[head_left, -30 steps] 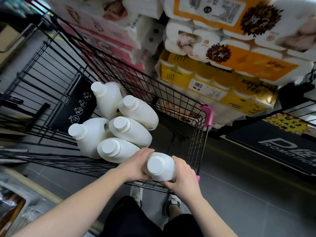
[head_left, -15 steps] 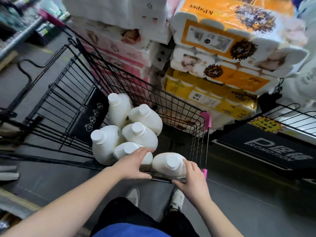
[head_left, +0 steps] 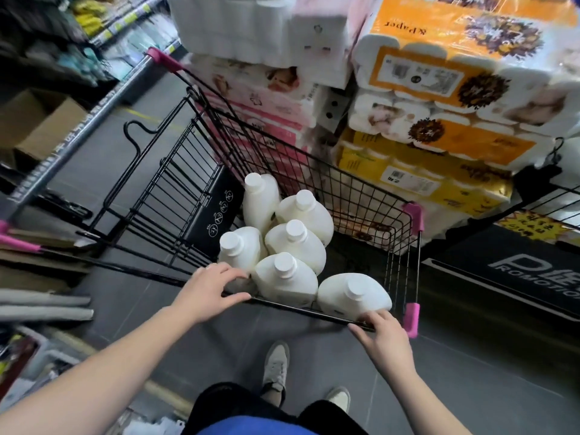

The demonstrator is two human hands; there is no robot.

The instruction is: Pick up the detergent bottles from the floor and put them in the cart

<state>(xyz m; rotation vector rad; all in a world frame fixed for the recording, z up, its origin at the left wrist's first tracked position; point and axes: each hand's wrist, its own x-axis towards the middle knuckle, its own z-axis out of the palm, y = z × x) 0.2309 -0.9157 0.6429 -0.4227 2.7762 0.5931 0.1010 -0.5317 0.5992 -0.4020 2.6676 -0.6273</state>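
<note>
- We count six white detergent bottles [head_left: 284, 243] in the wire cart [head_left: 194, 171], clustered at its near right end and leaning against one another, caps pointing up and toward us.
- Nearest bottle [head_left: 354, 295] lies tilted in the near right corner, body against the near rim [head_left: 282, 304], long axis running from the corner up toward the camera.
- Right hand [head_left: 381, 337]: fingers loosely spread, fingertips touching the rim just below that bottle's lower edge. We cannot tell whether they also touch the bottle. It pinches nothing.
- Left hand [head_left: 208, 285]: fingers spread and curved over the rim, beside the left-hand bottles; thumb lies along the wire. Nothing held.
- Key relation: every bottle in view lies forward of and above both hands, inside the cart. The right hand is nearer the last-placed one.
- No bottle shows on the visible floor [head_left: 470, 387] around the shoes [head_left: 276, 368]; the floor behind and beside us is out of frame.
- Judgement: loading appears finished or nearly so. Any further bottle would lie down and behind, so the coming move would call for turning away from the cart.
</note>
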